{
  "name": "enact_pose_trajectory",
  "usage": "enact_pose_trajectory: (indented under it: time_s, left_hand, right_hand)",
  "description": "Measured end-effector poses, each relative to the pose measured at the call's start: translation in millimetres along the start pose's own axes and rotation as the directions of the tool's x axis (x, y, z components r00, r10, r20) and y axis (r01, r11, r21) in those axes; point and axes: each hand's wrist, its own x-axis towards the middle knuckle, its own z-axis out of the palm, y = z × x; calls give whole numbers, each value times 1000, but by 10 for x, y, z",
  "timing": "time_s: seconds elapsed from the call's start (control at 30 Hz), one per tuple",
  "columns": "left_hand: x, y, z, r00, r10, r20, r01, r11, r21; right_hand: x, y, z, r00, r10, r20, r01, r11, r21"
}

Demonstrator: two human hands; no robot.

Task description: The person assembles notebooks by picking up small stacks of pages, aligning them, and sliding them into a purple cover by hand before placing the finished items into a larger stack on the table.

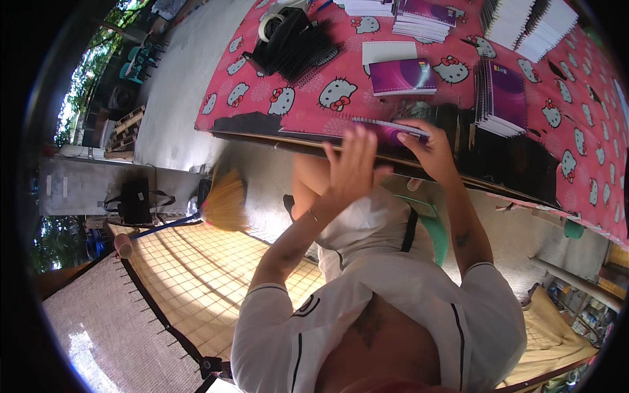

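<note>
At the near edge of the table, a purple spiral notebook (386, 131) lies tilted with its coil along the far side. My right hand (430, 150) grips its right end, thumb on the cover. My left hand (354, 160) is at the notebook's left end, its fingers stretched out and somewhat blurred by motion; whether it touches the notebook I cannot tell. Just beyond lies another purple booklet (403, 77), partly over a white sheet (389, 52). A stack of purple spiral notebooks (500, 98) stands to the right of my right hand.
A pink cartoon-print cloth (308, 98) covers the table, with a worn black patch along the near edge. Black plastic binding coils (308, 52) lie beside a black tape dispenser (278, 33). Further stacks of notebooks (426, 19) and white coil-bound pads (531, 29) sit at the far side.
</note>
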Motion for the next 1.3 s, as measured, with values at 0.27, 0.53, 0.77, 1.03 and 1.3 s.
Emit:
enact_pose_trajectory:
  time_s: [0.27,0.53,0.77,1.03,1.3]
  left_hand:
    - [224,1,-14,997,-33,69,41,992,-123]
    - [365,-10,-90,997,15,80,3,975,-221]
    - [208,52,-84,962,245,119,-242,970,-37]
    - [83,153,105,963,193,188,-170,977,-132]
    - [177,182,5,969,199,149,-167,964,-206]
  right_hand:
    - [83,-28,-38,1000,-12,0,12,1000,-7]
    - [131,14,-23,999,-34,36,35,999,-31]
    - [76,39,30,997,56,58,-58,998,27]
    - [104,88,55,996,29,84,-31,999,20]
    - [101,59,17,999,26,32,-23,996,-83]
